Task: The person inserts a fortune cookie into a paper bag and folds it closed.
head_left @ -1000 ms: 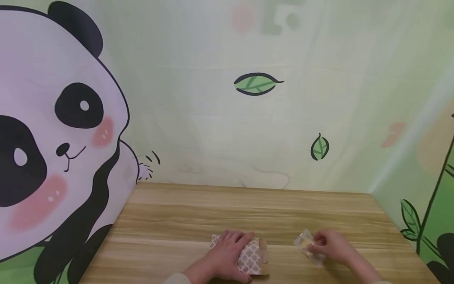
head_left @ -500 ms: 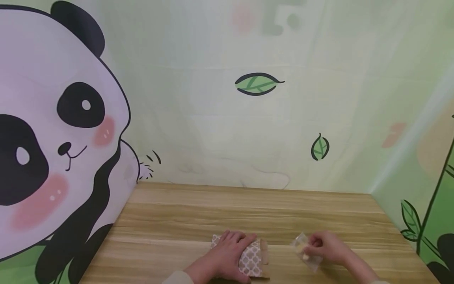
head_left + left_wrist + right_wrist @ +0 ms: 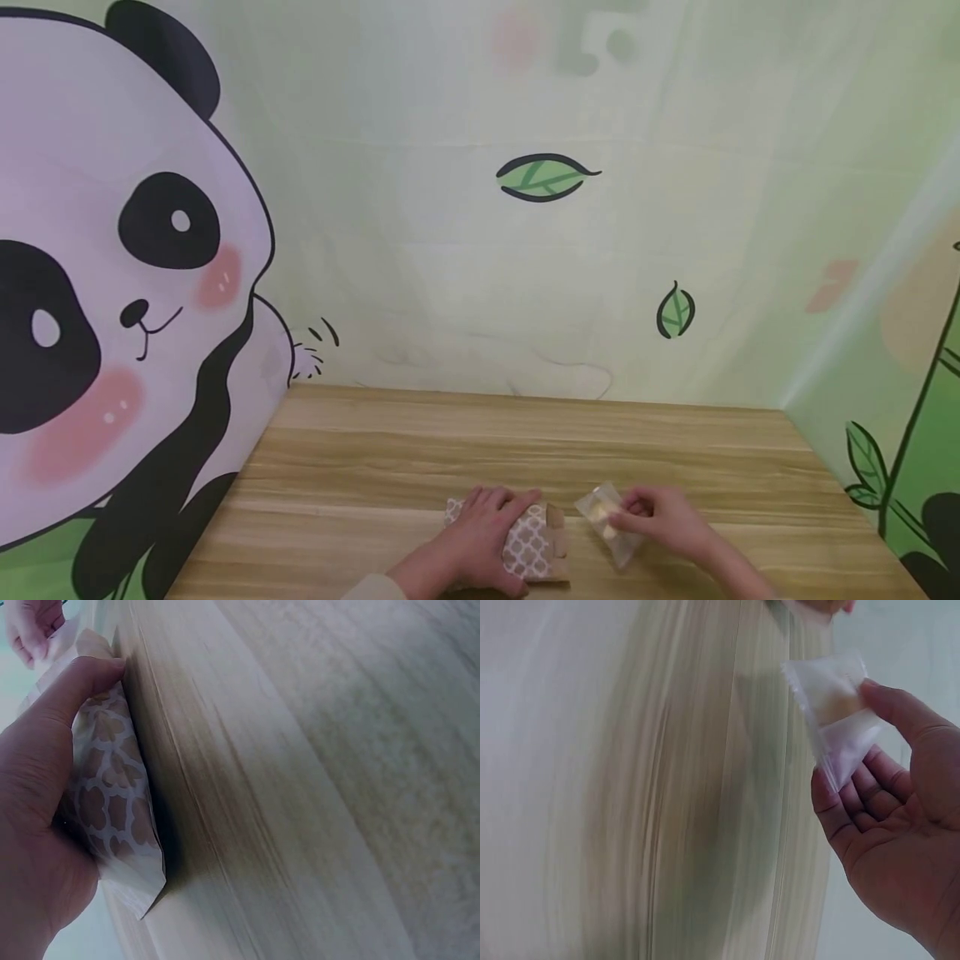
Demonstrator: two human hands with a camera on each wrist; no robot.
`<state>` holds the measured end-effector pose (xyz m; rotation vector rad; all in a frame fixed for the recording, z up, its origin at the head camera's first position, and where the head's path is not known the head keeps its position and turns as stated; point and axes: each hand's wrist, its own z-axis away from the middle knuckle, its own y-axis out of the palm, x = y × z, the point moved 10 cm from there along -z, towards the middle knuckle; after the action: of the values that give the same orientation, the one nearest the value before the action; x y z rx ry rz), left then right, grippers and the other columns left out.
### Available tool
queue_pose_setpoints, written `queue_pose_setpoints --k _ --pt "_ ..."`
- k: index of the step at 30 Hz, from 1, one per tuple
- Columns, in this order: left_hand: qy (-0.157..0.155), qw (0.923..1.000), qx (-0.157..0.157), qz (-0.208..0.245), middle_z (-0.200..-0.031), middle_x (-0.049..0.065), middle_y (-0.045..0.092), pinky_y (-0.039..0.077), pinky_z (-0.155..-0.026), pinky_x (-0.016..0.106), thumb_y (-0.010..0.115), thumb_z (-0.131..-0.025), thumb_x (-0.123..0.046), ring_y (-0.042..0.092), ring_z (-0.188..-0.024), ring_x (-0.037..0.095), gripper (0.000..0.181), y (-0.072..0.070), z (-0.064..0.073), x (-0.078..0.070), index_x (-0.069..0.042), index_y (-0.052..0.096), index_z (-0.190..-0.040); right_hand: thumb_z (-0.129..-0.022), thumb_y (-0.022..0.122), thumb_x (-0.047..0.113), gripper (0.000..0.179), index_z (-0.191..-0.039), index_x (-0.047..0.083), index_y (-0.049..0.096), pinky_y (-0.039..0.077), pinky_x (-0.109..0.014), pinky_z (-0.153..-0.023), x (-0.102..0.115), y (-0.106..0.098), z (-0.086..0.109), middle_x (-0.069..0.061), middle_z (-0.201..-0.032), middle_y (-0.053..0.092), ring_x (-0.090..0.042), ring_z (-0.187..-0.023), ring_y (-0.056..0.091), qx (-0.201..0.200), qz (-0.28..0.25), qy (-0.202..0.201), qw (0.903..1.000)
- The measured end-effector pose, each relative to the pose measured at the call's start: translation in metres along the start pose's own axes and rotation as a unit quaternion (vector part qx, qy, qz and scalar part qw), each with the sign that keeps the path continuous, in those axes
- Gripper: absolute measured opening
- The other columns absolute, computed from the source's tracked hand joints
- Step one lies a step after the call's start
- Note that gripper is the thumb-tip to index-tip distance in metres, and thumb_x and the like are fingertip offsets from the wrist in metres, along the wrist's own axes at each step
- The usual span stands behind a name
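A small paper box [image 3: 531, 543] with a white lattice pattern lies on the wooden table, its brown cardboard flaps [image 3: 558, 542] standing out at the right end. My left hand [image 3: 483, 533] lies over this box and grips it, thumb on the near side and fingers toward the far side. In the left wrist view the thumb presses along the patterned side [image 3: 112, 787]. To the right, my right hand [image 3: 667, 523] pinches a small clear plastic packet [image 3: 600, 507] with something pale yellow inside. The right wrist view shows the packet [image 3: 836, 712] between thumb and fingers, just off the box's flap end.
The wood-grain table [image 3: 525, 442] stretches back to a fabric backdrop [image 3: 420, 250] with printed leaves. A large printed panda [image 3: 150, 275] covers the left wall, and printed plants [image 3: 866, 467] mark the right wall.
My right hand has moved left with the packet, closer to the open end of the box. The left hand and the box have stayed in place.
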<state>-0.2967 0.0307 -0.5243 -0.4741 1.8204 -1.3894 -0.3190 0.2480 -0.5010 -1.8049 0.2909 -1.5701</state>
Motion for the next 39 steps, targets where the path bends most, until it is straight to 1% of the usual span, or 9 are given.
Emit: queue_pose_setpoints --k 4,6,10,13,19,26,33,35,39 --pt "-0.007 0.9999 -0.010 0.012 -0.128 -0.002 0.046 0.024 -0.112 0.054 0.082 -0.055 -0.054 0.043 -0.123 0.018 0.116 -0.003 0.000 0.000 -0.031 0.024 -0.152 -0.085 0.072 0.026 0.026 -0.093 0.002 0.065 0.051 -0.022 -0.064 0.014 0.011 0.000 -0.005 -0.084 0.067 -0.007 -0.072 0.061 0.011 -0.032 -0.009 0.9994" --pt "-0.013 0.9996 -0.016 0.019 -0.128 -0.001 0.046 0.024 -0.113 0.054 0.082 -0.054 -0.052 0.043 -0.123 0.020 0.117 -0.005 0.000 0.000 -0.031 0.023 -0.152 -0.084 0.072 0.026 0.026 -0.093 0.002 0.065 0.052 -0.022 -0.063 0.020 0.015 0.000 -0.005 -0.084 0.066 -0.007 -0.072 0.061 0.018 -0.036 -0.014 0.9991" --pt "-0.019 0.9992 -0.024 0.026 -0.127 0.000 0.046 0.023 -0.113 0.055 0.083 -0.054 -0.050 0.043 -0.123 0.021 0.118 -0.008 0.001 0.000 -0.031 0.021 -0.153 -0.083 0.073 0.027 0.026 -0.093 0.004 0.066 0.052 -0.023 -0.062 0.022 0.024 -0.004 -0.004 -0.083 0.065 -0.008 -0.070 0.060 0.027 -0.028 -0.015 0.9991" --pt "-0.019 0.9991 -0.025 0.029 -0.127 -0.001 0.046 0.023 -0.113 0.056 0.082 -0.055 -0.050 0.043 -0.123 0.021 0.118 -0.008 0.001 -0.001 -0.030 0.021 -0.153 -0.083 0.073 0.030 0.027 -0.091 0.006 0.066 0.052 -0.022 -0.061 0.024 0.028 -0.007 -0.001 -0.081 0.065 -0.008 -0.069 0.059 0.025 -0.008 -0.017 0.9995" --pt "-0.015 0.9991 -0.031 0.025 -0.129 -0.001 0.046 0.022 -0.113 0.057 0.081 -0.055 -0.053 0.043 -0.124 0.020 0.117 -0.006 0.001 -0.002 -0.028 0.022 -0.153 -0.081 0.074 0.037 0.029 -0.088 0.010 0.066 0.050 -0.021 -0.059 0.028 0.032 -0.014 0.003 -0.077 0.063 -0.006 -0.067 0.058 0.004 0.031 -0.012 0.9994" --pt "-0.008 0.9990 -0.043 0.009 -0.130 -0.001 0.046 0.023 -0.112 0.058 0.079 -0.055 -0.056 0.044 -0.125 0.020 0.116 -0.001 0.000 -0.004 -0.021 0.026 -0.152 -0.080 0.075 0.036 0.030 -0.086 0.009 0.065 0.051 -0.021 -0.061 0.030 0.036 -0.021 0.004 -0.076 0.064 -0.006 -0.068 0.059 -0.026 0.026 -0.004 0.9993" --pt "-0.016 0.9986 -0.050 0.000 -0.128 0.000 0.047 0.024 -0.112 0.057 0.078 -0.055 -0.056 0.044 -0.124 0.021 0.113 -0.001 0.001 -0.003 -0.019 0.030 -0.150 -0.078 0.077 0.037 0.029 -0.081 0.011 0.064 0.051 -0.020 -0.059 0.032 0.041 -0.024 0.005 -0.073 0.063 -0.005 -0.066 0.058 -0.066 0.029 -0.008 0.9974" --pt "-0.018 0.9985 -0.051 -0.005 -0.128 0.000 0.047 0.025 -0.112 0.056 0.078 -0.055 -0.056 0.044 -0.123 0.021 0.112 -0.001 0.001 -0.003 -0.020 0.031 -0.149 -0.078 0.077 0.038 0.029 -0.080 0.012 0.064 0.050 -0.020 -0.059 0.031 0.044 -0.025 0.005 -0.073 0.063 -0.005 -0.065 0.058 -0.071 0.029 -0.005 0.9971" --pt "-0.017 0.9984 -0.054 -0.010 -0.126 0.000 0.048 0.026 -0.111 0.056 0.078 -0.055 -0.057 0.046 -0.121 0.021 0.111 -0.001 0.000 -0.004 -0.020 0.032 -0.148 -0.078 0.076 0.041 0.030 -0.079 0.014 0.064 0.049 -0.020 -0.056 0.025 0.049 -0.023 0.005 -0.071 0.062 -0.006 -0.064 0.057 -0.071 0.022 0.018 0.9971"
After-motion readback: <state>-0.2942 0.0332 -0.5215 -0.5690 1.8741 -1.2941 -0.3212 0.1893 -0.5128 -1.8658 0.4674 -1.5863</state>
